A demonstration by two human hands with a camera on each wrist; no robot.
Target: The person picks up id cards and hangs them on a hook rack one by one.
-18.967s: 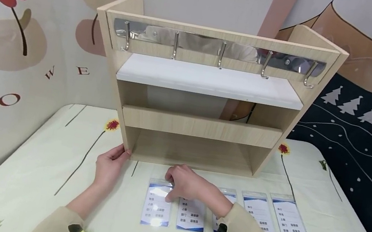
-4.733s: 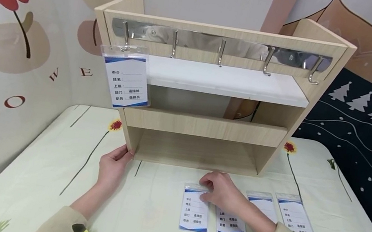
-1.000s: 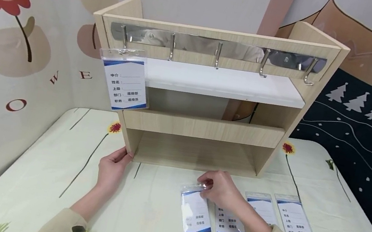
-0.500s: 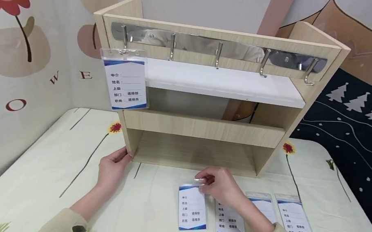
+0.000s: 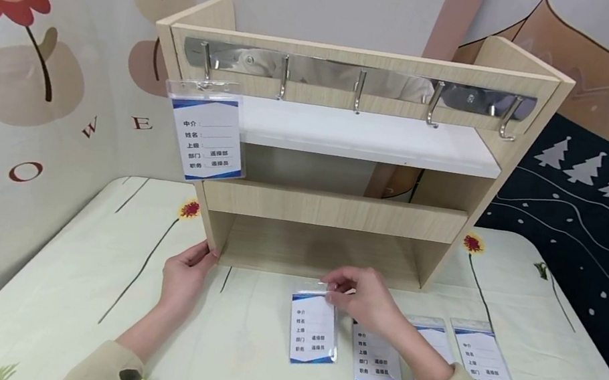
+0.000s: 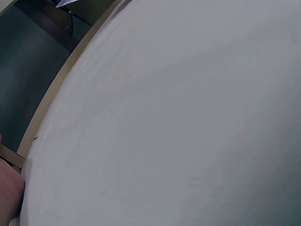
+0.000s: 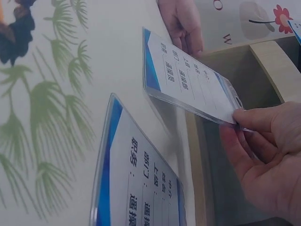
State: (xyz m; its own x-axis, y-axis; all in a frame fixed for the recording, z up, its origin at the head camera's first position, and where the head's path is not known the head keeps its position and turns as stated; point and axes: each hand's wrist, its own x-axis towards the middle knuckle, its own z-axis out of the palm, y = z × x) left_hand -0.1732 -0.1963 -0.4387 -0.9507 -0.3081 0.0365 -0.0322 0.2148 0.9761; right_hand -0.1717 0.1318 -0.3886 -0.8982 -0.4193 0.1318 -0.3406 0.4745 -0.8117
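My right hand (image 5: 367,299) pinches the top edge of a clear badge holder (image 5: 312,329) with thumb and fingers. In the right wrist view this badge holder (image 7: 188,77) is tilted up off the cloth, its printed card facing the camera. My left hand (image 5: 184,274) grips the lower front corner of the left side panel of a light wood shelf (image 5: 331,210); in the left wrist view only a bit of that hand (image 6: 9,193) shows. Another badge holder (image 5: 209,136) hangs from the leftmost hook (image 5: 207,61) of the shelf's metal rail.
Right of the held badge lie a badge holder (image 5: 375,359), a second badge holder (image 5: 434,338) partly behind the right forearm, and a third badge holder (image 5: 483,357). Several other hooks (image 5: 359,91) carry nothing. A flower-print cloth (image 5: 227,353) covers the table; patterned curtains stand behind.
Since the oldest frame, one badge holder has gone from the table onto the leftmost hook. Lately my right hand has raised another by its top edge toward the shelf. My left hand stays put.
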